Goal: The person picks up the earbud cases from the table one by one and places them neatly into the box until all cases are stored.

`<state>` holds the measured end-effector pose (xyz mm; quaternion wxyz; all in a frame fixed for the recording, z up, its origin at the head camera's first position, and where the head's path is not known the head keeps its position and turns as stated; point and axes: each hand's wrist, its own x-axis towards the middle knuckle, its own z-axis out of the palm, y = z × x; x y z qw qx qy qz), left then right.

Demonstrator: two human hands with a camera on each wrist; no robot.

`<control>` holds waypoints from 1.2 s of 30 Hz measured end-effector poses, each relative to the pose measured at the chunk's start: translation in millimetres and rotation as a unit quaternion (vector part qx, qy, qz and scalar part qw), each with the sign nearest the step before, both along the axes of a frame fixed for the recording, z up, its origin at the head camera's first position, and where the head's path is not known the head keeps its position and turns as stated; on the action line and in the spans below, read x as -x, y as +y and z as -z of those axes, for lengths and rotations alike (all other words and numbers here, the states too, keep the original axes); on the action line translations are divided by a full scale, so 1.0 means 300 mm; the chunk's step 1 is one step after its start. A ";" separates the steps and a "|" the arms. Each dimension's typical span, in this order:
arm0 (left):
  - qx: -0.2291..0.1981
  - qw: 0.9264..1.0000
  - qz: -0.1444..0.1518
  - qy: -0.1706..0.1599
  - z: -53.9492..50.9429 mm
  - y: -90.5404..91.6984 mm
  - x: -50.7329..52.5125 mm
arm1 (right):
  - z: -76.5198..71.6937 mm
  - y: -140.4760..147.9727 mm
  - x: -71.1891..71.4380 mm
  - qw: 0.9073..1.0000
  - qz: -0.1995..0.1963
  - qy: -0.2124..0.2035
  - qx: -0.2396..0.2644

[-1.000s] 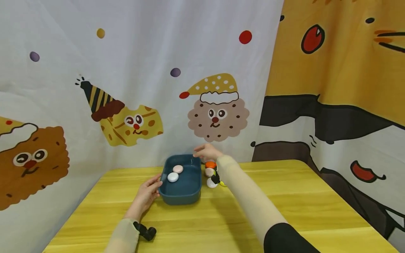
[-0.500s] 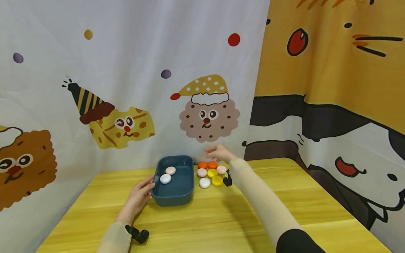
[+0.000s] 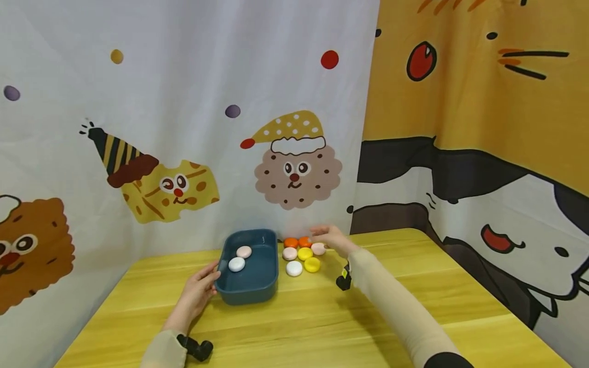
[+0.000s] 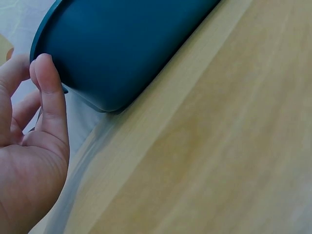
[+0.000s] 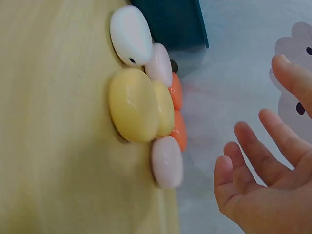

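Observation:
My left hand [image 3: 196, 292] rests at the left side of a dark teal bin [image 3: 247, 296]; its straight fingers touch the rim and outer wall, also seen in the left wrist view. Inside the bin lie a pale pink rounded disc [image 3: 244, 251] and a white disc [image 3: 236, 264]. Right of the bin, glossy discs form a cluster: orange [image 3: 290, 243], yellow [image 3: 312, 264], pink [image 3: 289, 253] and white [image 3: 294, 268] ones. Over the cluster's far right side hovers my right hand [image 5: 273, 180], fingers spread and loosely bent, holding nothing.
A wood-patterned table [image 3: 294, 332] bears everything. Behind it hangs a white curtain [image 3: 193, 102] with cartoon prints, close to the bin's far edge. Another yellow and black patterned curtain [image 3: 460, 102] hangs to the right. Each wrist carries a black camera mount [image 3: 198, 348].
My right hand has moved right, from the bin's far right corner to above the discs' far side, uncovering the cluster. The view has shifted slightly; the left hand stays at the bin.

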<state>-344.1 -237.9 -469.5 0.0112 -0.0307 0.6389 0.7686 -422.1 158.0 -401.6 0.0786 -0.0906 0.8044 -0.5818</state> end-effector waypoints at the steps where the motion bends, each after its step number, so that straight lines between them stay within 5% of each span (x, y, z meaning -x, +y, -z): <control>1: -0.002 1.000 -0.001 0.001 0.002 -0.001 -0.001 | 0.009 0.001 -0.006 1.000 0.002 -0.005 0.017; 10: -0.021 1.000 -0.006 0.001 0.008 -0.003 -0.005 | 0.095 -0.016 -0.041 0.995 0.031 -0.038 0.082; 21: -0.031 0.999 -0.007 -0.008 -0.007 0.002 -0.003 | 0.169 -0.014 -0.049 0.992 0.049 -0.093 0.075; 36: -0.022 1.000 -0.003 -0.010 -0.008 0.002 -0.001 | 0.218 -0.044 -0.053 0.996 0.078 -0.040 0.014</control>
